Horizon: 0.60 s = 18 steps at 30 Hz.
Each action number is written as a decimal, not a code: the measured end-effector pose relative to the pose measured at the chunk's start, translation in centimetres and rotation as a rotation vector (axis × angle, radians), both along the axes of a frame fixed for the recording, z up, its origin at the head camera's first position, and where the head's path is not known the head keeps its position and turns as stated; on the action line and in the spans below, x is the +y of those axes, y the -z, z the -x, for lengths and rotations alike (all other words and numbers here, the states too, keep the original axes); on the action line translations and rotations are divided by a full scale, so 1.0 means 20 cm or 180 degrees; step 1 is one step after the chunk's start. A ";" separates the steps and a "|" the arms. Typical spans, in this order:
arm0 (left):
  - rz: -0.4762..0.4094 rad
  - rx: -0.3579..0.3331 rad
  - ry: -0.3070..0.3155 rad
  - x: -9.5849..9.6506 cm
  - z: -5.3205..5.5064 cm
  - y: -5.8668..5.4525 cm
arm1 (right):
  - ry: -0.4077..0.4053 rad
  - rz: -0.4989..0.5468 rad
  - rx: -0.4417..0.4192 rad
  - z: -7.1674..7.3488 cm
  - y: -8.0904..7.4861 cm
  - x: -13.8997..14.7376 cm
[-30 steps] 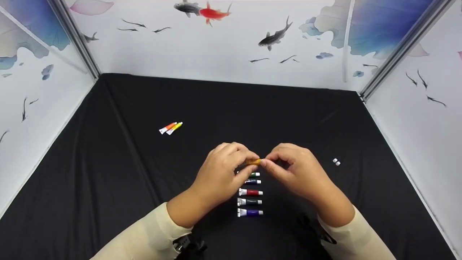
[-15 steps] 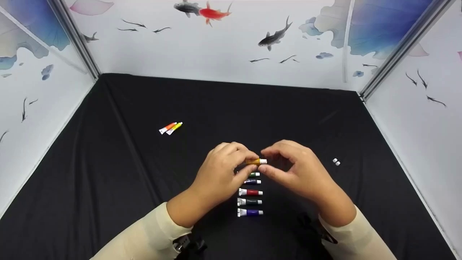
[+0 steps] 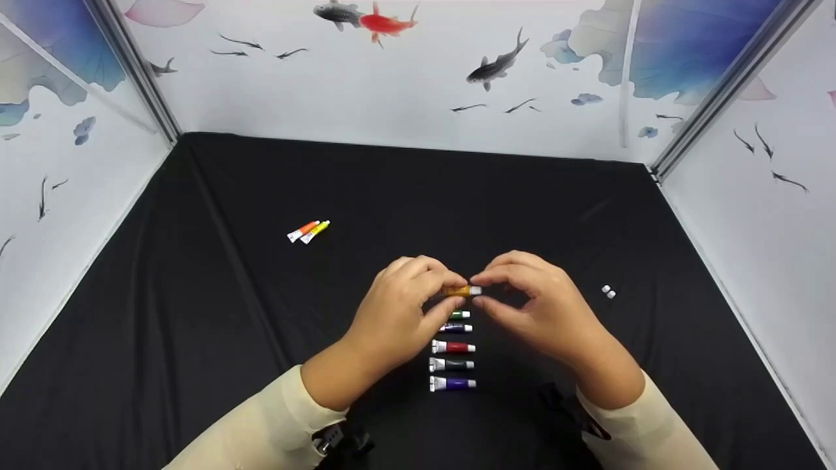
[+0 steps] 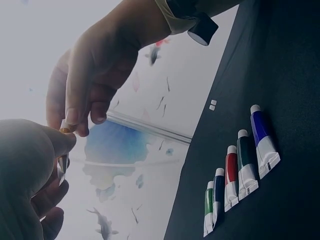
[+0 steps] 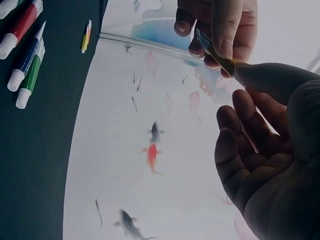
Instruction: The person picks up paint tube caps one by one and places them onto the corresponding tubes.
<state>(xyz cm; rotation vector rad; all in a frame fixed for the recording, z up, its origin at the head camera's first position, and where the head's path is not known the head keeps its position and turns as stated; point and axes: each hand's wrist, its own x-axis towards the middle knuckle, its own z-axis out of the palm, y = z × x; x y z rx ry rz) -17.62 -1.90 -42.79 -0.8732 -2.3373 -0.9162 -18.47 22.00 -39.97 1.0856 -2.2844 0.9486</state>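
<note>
My left hand pinches a small ochre-yellow paint tube between thumb and fingertips, its white cap pointing right. Thumb and index finger of my right hand are at the cap, one on each side. The right wrist view shows my right thumb against the tube's end, with the other fingers loosely bent. Below the hands lies a column of several capped paint tubes, among them green, dark blue, red, dark green and purple.
An orange tube and a yellow tube lie together at the far left on the black cloth. Two small white caps rest to the right of my right hand. Printed white walls enclose the table.
My right fingers let go of the tube's cap, opening to uncover it, and have since come back in closer around it. The left hand keeps its grip on the tube.
</note>
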 end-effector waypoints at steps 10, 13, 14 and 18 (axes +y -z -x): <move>0.0027 -0.0027 -0.0009 0.00 0.00 0.00 | 0.0091 -0.0016 0.0016 -0.01 0.00 -0.01; 0.0033 -0.0037 -0.0010 0.00 0.00 0.00 | 0.0133 -0.0030 -0.0007 -0.01 0.00 -0.02; 0.0037 -0.0048 -0.0011 0.00 0.00 0.00 | 0.0150 -0.0041 -0.0018 -0.01 0.01 -0.02; 0.0029 -0.0044 0.0003 0.00 0.00 0.00 | 0.0230 -0.0125 -0.0051 -0.01 0.01 -0.02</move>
